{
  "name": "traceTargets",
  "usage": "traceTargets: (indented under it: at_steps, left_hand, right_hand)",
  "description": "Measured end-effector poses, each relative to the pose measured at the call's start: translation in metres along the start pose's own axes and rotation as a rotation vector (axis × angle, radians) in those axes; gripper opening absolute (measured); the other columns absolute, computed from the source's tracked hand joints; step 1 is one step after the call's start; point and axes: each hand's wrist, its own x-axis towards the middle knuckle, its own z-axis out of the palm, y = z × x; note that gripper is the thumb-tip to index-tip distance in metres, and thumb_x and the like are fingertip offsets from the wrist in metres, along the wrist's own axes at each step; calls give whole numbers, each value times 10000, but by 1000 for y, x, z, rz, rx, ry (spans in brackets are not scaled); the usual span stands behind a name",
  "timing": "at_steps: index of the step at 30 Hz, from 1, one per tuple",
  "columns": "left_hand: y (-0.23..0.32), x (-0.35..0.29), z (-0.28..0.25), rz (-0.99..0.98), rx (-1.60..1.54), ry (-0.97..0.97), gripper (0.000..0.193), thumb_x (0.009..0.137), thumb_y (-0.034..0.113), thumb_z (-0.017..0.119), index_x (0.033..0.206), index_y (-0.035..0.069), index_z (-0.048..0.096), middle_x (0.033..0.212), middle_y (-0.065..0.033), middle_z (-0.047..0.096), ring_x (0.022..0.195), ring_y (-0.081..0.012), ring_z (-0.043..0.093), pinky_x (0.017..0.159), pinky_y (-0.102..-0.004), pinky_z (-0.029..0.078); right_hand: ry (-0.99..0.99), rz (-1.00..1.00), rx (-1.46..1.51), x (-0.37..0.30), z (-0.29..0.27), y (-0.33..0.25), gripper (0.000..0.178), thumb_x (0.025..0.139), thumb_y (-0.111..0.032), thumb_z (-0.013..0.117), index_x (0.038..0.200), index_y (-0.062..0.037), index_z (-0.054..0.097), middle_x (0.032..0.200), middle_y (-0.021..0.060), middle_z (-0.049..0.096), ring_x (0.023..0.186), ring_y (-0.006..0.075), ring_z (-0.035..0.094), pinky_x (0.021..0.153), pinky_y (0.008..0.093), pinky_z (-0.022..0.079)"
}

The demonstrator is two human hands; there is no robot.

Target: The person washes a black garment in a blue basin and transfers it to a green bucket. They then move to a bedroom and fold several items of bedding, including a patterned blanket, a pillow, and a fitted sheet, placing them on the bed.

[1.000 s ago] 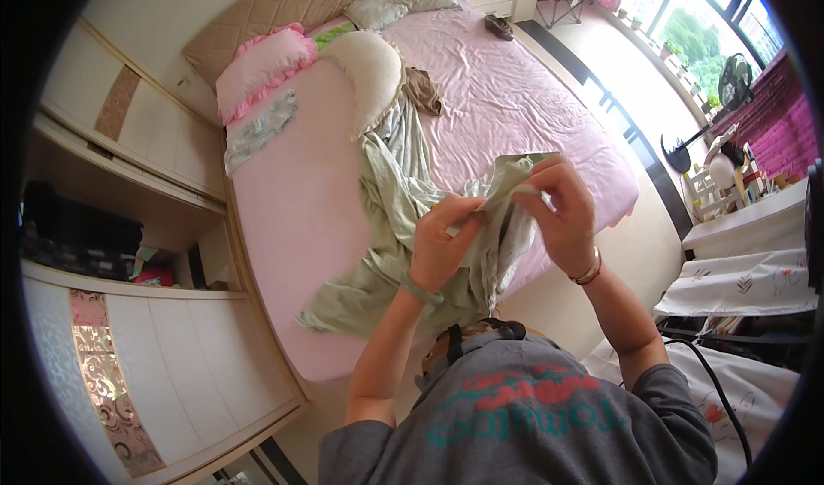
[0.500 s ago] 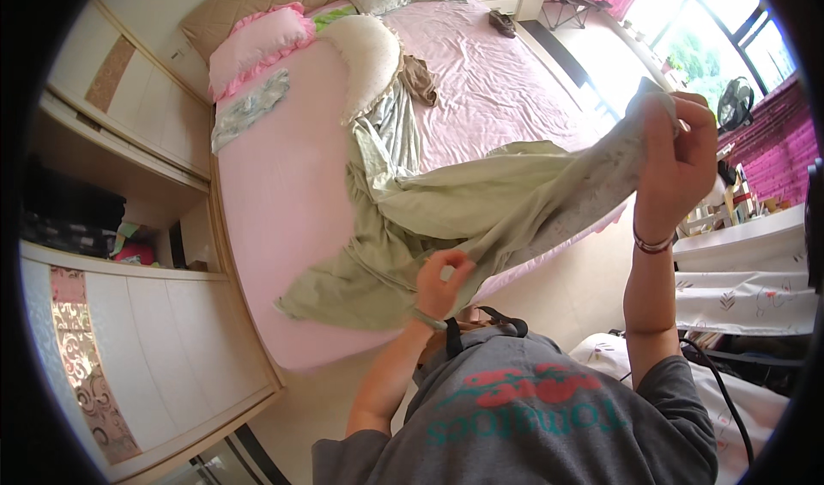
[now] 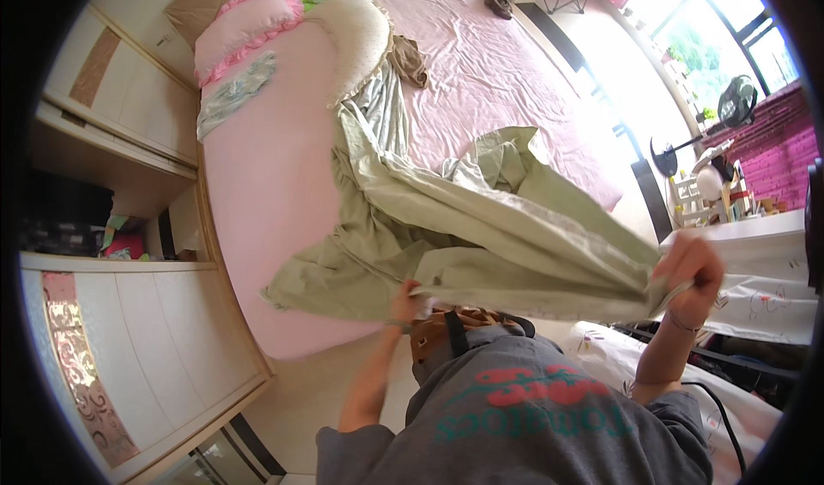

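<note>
A large, thin duvet cover [image 3: 506, 227], light green with a paler patterned side, stretches in folds from the bed toward my body. My right hand [image 3: 689, 277], a little blurred, is closed around one gathered corner, out past the bed's edge. Closer to my waist, my left hand [image 3: 405, 303] pinches the near edge of the same cover. Between the two hands that edge runs nearly taut. The far part of the cover lies rumpled on the pink-sheeted bed [image 3: 266, 184], and one flap stands raised near the middle.
A cream crescent pillow [image 3: 365, 43], a pink ruffled pillow [image 3: 245, 30] and a brown cloth [image 3: 408, 61] lie on the bed. Cabinets [image 3: 163, 330] line the left side. At right are a fan [image 3: 736, 100] and a white desk [image 3: 747, 232].
My right hand has dropped from shoulder height and carried the corner down toward me. My left hand has shifted slightly left and down. The cover's edge has straightened between them.
</note>
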Motion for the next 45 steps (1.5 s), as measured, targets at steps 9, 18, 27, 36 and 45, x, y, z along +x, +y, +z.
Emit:
traceTargets:
  at_steps: [9,18,27,36,45]
  left_hand:
    - [85,122,-172,591,728,351,55,767,90,547,773,91,602,826,-95,592,789,-276,579,713,-363,449]
    - [127,260,-73,566,1040,-287,124,751,34,558,775,150,593,1220,-27,541,983,-313,575,830,-414,469]
    - [118,274,-17,251,1162,-722,352,707,4,630,997,158,504,1201,-77,525,1106,-299,555,888,-395,466]
    - [117,249,-72,308,1267,-535,402,734,71,624,1116,173,554,1145,-135,530,1039,-368,576,887,-431,483]
    - [-8,68,-222,308,967,-70,163,749,-2,516,885,43,593,903,-195,608,876,-422,579,763,-498,475]
  right_hand:
    - [-189,1157,845,-129,19,41,279,830,-231,715,910,-15,559,767,19,568,679,90,505,600,213,372]
    - [-340,1648,204,-237,63,64,883,759,-509,740,1418,-53,367,1001,146,630,868,152,581,756,282,466]
    - [-355,1726,-128,-297,93,26,538,689,-436,759,1026,-40,615,880,182,653,836,283,643,744,371,495]
    - [-380,1674,-624,-338,92,55,309,615,-282,690,817,-50,660,774,209,652,771,373,642,715,420,519]
    - [-105,1239,-854,-261,40,139,210,605,-165,681,751,-29,616,698,205,635,690,387,632,661,432,517]
